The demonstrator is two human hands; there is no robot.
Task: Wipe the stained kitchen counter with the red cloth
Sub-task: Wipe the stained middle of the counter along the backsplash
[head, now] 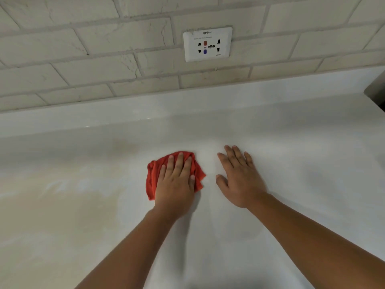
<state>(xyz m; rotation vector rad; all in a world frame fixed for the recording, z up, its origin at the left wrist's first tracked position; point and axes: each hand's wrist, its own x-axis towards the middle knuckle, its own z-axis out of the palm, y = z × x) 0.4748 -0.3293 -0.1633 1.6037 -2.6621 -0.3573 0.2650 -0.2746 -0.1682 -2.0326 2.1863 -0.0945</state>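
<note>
We log our left hand (177, 182) pressing flat on the bunched red cloth (153, 180) mid-counter (302, 163), fingers straight, no closed grip. Right hand (239, 178) lies spread just beside it, holding nothing. The cloth looks soft, light and prone to bunching, so we judge palm pressure over its centre best.

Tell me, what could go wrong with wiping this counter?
The red cloth is bunched up under the left hand, so it might only smear the brownish stain on the counter. That stain lies off to the left, so some could get missed. The right hand rests flat on the counter and could slip if the surface is wet.
</note>
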